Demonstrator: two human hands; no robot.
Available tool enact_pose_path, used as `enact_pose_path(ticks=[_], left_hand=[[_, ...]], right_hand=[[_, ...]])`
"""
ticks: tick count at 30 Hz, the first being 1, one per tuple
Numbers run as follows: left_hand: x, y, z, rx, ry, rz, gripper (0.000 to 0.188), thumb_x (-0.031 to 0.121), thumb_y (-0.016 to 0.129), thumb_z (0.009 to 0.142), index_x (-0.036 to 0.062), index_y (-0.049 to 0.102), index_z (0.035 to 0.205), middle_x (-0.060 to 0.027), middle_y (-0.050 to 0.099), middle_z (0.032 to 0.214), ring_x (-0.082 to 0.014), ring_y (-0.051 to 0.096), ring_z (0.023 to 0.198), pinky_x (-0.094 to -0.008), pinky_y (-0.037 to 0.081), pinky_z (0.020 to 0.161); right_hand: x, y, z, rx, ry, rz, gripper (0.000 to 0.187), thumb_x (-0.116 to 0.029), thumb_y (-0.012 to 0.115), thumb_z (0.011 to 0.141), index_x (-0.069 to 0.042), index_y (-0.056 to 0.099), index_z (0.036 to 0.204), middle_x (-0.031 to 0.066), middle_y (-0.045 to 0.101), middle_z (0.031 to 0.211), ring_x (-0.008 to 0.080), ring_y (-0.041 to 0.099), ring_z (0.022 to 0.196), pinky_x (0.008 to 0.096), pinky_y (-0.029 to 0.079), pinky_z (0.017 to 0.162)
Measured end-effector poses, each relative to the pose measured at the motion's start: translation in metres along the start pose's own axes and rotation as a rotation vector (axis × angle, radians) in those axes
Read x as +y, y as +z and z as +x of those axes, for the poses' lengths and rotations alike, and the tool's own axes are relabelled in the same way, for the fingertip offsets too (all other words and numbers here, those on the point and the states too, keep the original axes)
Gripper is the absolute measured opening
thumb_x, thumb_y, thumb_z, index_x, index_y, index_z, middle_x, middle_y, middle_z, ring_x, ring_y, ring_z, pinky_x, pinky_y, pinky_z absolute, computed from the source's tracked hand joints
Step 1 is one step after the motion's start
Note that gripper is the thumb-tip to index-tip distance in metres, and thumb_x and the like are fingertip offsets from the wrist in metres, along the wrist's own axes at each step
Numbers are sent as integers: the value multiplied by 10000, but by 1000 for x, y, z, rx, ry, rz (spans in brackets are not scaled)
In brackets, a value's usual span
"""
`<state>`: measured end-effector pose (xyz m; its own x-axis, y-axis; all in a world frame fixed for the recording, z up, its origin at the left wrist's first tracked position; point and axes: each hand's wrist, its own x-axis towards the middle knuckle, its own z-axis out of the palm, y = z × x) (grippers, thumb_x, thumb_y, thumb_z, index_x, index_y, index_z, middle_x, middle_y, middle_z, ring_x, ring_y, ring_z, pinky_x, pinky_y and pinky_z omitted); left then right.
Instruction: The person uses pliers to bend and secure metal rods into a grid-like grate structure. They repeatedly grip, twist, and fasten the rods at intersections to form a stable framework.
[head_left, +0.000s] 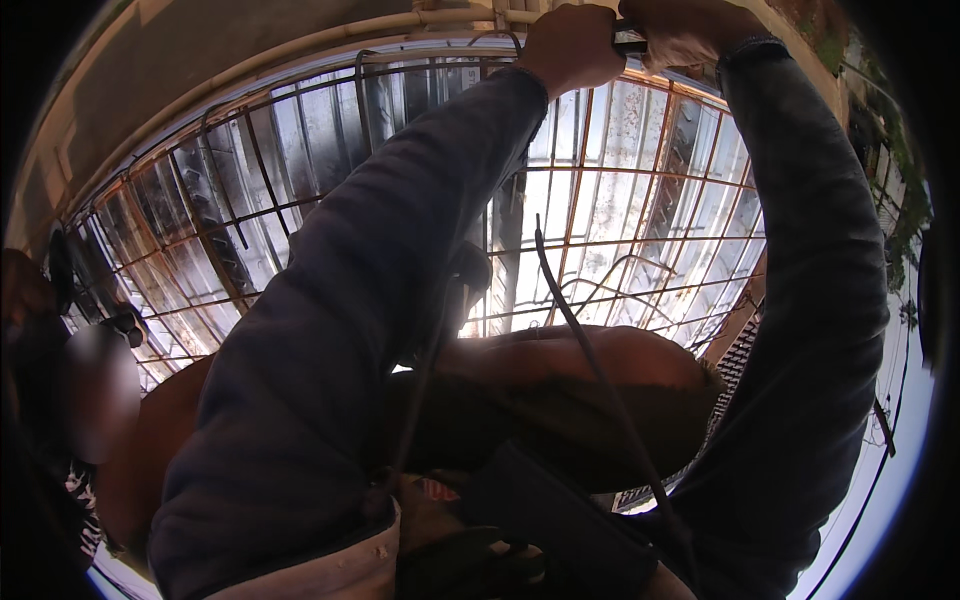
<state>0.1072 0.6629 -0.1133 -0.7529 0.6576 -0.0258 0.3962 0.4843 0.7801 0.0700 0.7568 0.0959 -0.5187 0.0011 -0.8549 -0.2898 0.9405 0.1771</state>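
Both my arms, in dark blue sleeves, stretch out to the far edge of a rusty rebar grid [650, 172]. My left hand [572, 46] is closed in a fist at the top centre. Just to its right, my right hand [690, 32] is closed too, its top cut off by the picture's edge. Two short dark bars [630, 47] bridge the gap between the hands, and both hands appear to grip them. Whether they are tool handles or bar ends, I cannot tell. Beneath the grid lie bright corrugated metal sheets [340, 120].
My bent bare leg [625, 358] and dark shorts [560, 420] are below the arms. A dark cord [590, 345] dangles in front. Loose bent wire [620, 275] lies over the grid. Another person [105, 390] is close at the left. A pale pipe [300, 65] runs along the far wall.
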Motion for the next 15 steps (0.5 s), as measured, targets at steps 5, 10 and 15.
enact_pose_path(ticks=[5, 10, 15], left_hand=[[8, -90, 10, -641, -12, -523, 217, 144, 755, 826, -53, 698, 895, -142, 757, 851, -288, 745, 820, -449, 574, 756], [0, -85, 22, -838, -16, -387, 185, 150, 748, 833, -24, 708, 878, -136, 745, 804, -296, 732, 792, -456, 563, 748], [32, -50, -26, -132, 54, -316, 210, 180, 767, 872, -14, 720, 939, -189, 766, 849, -393, 759, 837, -486, 577, 759]], right_hand=[[24, 45, -25, 576, -341, -26, 447, -212, 759, 886, -75, 702, 1307, 142, 736, 1033, 337, 712, 979, 513, 556, 924], [26, 80, -19, 762, -281, -339, 296, -215, 740, 915, -86, 729, 1182, 96, 707, 920, 285, 691, 840, 473, 581, 814], [26, 53, -8, 185, 165, 38, 351, -267, 742, 900, -25, 747, 1153, 160, 790, 1080, 364, 762, 1017, 456, 606, 821]])
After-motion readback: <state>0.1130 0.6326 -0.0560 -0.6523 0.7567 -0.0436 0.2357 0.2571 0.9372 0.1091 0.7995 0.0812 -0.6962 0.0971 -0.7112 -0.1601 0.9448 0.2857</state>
